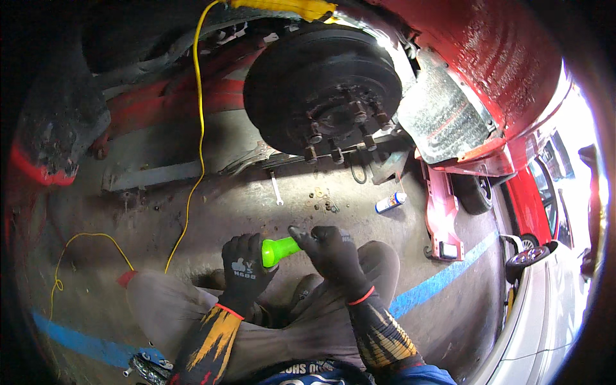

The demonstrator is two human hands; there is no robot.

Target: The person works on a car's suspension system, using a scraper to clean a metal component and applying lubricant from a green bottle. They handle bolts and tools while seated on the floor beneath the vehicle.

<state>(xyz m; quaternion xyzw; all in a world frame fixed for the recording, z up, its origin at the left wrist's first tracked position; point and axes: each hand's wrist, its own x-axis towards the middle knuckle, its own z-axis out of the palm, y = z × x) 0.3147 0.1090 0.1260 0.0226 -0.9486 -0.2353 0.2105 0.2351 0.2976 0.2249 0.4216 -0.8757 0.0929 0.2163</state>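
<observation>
My left hand [247,266], in a dark work glove, grips the wide end of a bright green cylindrical object [278,249], perhaps a flashlight or container. My right hand [327,256], gloved the same way, is closed at its narrower end. Both hands are low in the view, over my bent legs [170,298]. Above them is a car's bare wheel hub [321,77] with protruding studs, beside a red wheel arch [507,58] and grey splash shield [433,112].
A wrench [276,189], small nuts [326,202], a spray can [389,203] and a pink floor jack [443,218] lie around the floor. A yellow cord [200,115] runs down the left. Parked cars [532,199] and a loose tyre [475,196] stand at right.
</observation>
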